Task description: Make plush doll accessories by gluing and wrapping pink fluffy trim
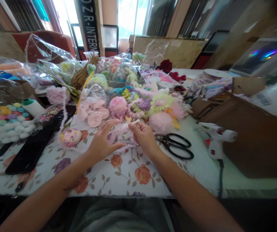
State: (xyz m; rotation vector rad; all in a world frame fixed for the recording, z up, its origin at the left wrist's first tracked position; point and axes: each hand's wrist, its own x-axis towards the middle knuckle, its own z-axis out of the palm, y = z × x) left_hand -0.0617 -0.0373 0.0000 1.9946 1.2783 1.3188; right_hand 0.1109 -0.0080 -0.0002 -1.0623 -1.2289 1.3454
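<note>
A fluffy pale-pink and lilac yarn piece [121,129] lies between my hands over the flowered cloth. My left hand [104,137] is beside it with the fingers spread and thumb apart; the index fingertip is near the yarn's upper edge. My right hand [144,137] is closed in a pinch on a slim white stick [136,122], whose pale tip pokes out past the thumb. Most of the stick is hidden by the fingers. Black-handled scissors [177,145] lie just right of my right hand. A round pink-yellow ornament [70,137] sits left of my left hand.
Crocheted flowers and yarn balls [118,106] pile up ahead. At the right stand a white glue gun [216,138] with its cord and a cardboard box [249,138]. Leftward are a long black object [29,154], a bag of pompoms [15,129] and a thread cone [33,108].
</note>
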